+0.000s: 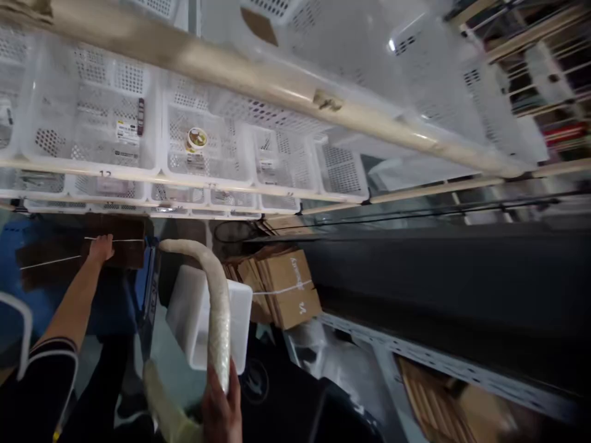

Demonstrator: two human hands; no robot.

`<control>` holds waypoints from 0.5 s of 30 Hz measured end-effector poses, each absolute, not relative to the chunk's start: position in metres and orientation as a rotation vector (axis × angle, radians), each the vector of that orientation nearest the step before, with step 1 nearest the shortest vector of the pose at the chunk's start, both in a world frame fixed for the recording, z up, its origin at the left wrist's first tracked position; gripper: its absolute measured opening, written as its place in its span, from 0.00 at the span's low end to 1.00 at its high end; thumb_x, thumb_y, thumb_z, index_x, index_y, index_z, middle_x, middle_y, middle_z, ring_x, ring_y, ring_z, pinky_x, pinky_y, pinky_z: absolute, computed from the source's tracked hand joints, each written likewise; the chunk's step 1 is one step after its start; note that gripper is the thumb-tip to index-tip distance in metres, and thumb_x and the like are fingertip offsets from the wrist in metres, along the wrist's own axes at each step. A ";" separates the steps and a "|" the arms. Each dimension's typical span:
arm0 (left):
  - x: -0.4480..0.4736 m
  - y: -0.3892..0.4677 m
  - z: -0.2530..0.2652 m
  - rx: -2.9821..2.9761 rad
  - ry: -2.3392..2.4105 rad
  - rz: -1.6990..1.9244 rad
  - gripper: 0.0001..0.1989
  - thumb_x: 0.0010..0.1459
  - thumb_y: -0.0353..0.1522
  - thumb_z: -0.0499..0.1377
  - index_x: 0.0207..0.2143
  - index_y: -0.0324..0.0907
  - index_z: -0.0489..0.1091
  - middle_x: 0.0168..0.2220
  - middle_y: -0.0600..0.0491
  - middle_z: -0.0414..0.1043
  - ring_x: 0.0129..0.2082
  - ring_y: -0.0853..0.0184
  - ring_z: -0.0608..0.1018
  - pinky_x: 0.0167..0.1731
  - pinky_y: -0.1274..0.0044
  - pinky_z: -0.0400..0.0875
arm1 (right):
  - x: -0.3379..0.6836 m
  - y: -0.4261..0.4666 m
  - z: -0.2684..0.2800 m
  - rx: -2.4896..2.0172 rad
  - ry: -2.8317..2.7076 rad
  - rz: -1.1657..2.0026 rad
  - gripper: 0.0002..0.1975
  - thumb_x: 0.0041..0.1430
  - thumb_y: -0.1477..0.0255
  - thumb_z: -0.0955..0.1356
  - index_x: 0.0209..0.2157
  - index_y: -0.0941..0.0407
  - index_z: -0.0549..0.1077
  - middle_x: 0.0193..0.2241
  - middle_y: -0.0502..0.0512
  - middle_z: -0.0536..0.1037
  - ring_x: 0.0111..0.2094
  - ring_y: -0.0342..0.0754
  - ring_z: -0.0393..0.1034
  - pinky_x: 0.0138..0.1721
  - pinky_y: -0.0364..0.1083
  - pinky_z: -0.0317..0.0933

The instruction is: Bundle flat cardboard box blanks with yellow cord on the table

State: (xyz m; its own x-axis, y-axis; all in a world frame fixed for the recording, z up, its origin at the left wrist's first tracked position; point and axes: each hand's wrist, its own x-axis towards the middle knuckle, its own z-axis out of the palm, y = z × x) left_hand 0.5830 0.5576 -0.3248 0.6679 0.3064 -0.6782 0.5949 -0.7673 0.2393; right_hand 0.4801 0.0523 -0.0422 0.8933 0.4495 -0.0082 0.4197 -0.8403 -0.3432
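My left hand [101,249] reaches out at the lower left, its fingers closed on the white string [129,240] around a dark brown cardboard bundle [120,258]. The bundle lies over something blue and is blurred in part. My right hand [222,403], at the bottom middle, is wrapped around the near end of a curved, pale bar [219,295] with a shiny wrapping. Behind this bar a white plastic bin [239,317] stands tilted in the view. A second pale wrapped piece [166,406] shows beside my right wrist, blurred.
Racks of white perforated baskets [111,163] run across the top, some with small packages. A thick pale rail [221,64] crosses in front of them. String-tied cardboard [289,295] stands right of the bin. A dark surface [443,277] and metal frame [443,363] fill the right.
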 end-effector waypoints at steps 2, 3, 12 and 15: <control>0.588 0.563 -0.327 2.448 0.682 -0.883 0.25 0.64 0.34 0.57 0.61 0.30 0.66 0.65 0.30 0.63 0.67 0.42 0.62 0.63 0.58 0.61 | 0.479 0.050 -0.045 -2.744 -0.663 0.116 0.33 0.65 0.74 0.66 0.66 0.31 0.68 0.74 0.52 0.55 0.64 0.69 0.68 0.51 0.63 0.80; 0.591 0.566 -0.327 2.441 0.660 -0.898 0.24 0.64 0.34 0.58 0.59 0.31 0.69 0.65 0.31 0.63 0.67 0.42 0.63 0.63 0.57 0.61 | 0.479 0.050 -0.047 -2.752 -0.678 0.084 0.33 0.66 0.75 0.66 0.66 0.31 0.68 0.74 0.53 0.56 0.64 0.69 0.68 0.50 0.62 0.80; 0.532 0.528 -0.285 2.229 0.731 -0.933 0.16 0.72 0.37 0.49 0.50 0.41 0.73 0.53 0.42 0.78 0.53 0.54 0.80 0.48 0.71 0.71 | 0.486 0.072 -0.049 -2.643 -0.757 0.006 0.30 0.70 0.77 0.63 0.69 0.41 0.67 0.75 0.57 0.51 0.68 0.60 0.65 0.53 0.54 0.78; 0.470 0.491 -0.250 2.111 0.935 -0.906 0.17 0.74 0.39 0.47 0.50 0.41 0.72 0.51 0.43 0.79 0.50 0.56 0.81 0.43 0.74 0.71 | 0.487 0.069 -0.056 -2.600 -0.726 0.055 0.27 0.71 0.75 0.62 0.67 0.42 0.68 0.75 0.58 0.52 0.69 0.62 0.63 0.58 0.60 0.75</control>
State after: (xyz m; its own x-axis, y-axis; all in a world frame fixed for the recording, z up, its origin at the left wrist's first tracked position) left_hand 0.4701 0.4911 -0.2501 0.5070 0.3500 -0.7877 0.7985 -0.5348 0.2764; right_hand 0.4871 0.0688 -0.0557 0.8617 0.5014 0.0775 0.4840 -0.7667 -0.4218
